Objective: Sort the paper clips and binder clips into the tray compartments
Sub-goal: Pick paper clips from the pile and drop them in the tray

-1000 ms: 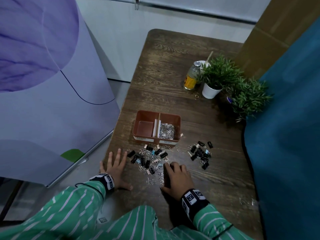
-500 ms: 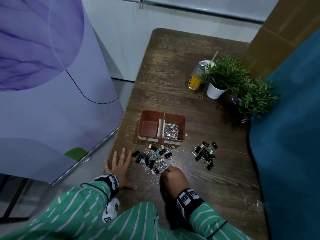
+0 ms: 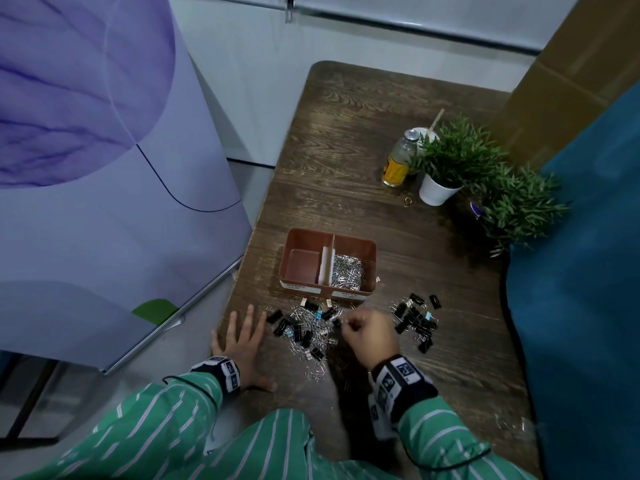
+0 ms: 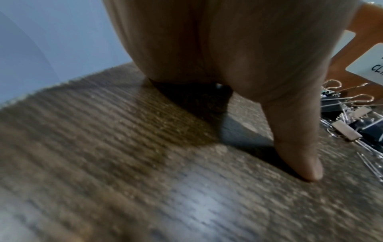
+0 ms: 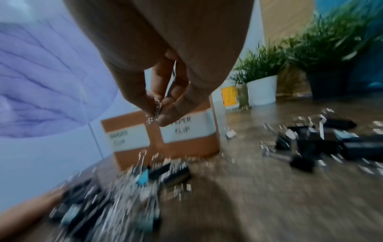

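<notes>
A brown two-compartment tray [image 3: 371, 251] stands mid-table; its right compartment holds silver paper clips [image 3: 347, 270], its left one [image 3: 300, 268] looks bare. In front of it lies a mixed pile of black binder clips and paper clips [image 3: 304, 332]; a second group of binder clips [image 3: 417, 320] lies to the right. My right hand [image 3: 367, 336] is raised above the pile, and its fingertips pinch a few paper clips [image 5: 154, 111]. My left hand [image 3: 242, 341] lies flat on the table left of the pile, fingers spread.
A glass bottle [image 3: 398, 159], a white potted plant [image 3: 438, 192] and a darker plant [image 3: 516, 206] stand at the back right. A purple panel [image 3: 104, 168] borders the table's left edge, a blue fabric wall [image 3: 581, 306] the right.
My right hand closed over the pile, pinched paper clips and lifted forward toward the tray. The left hand stayed flat on the table.
</notes>
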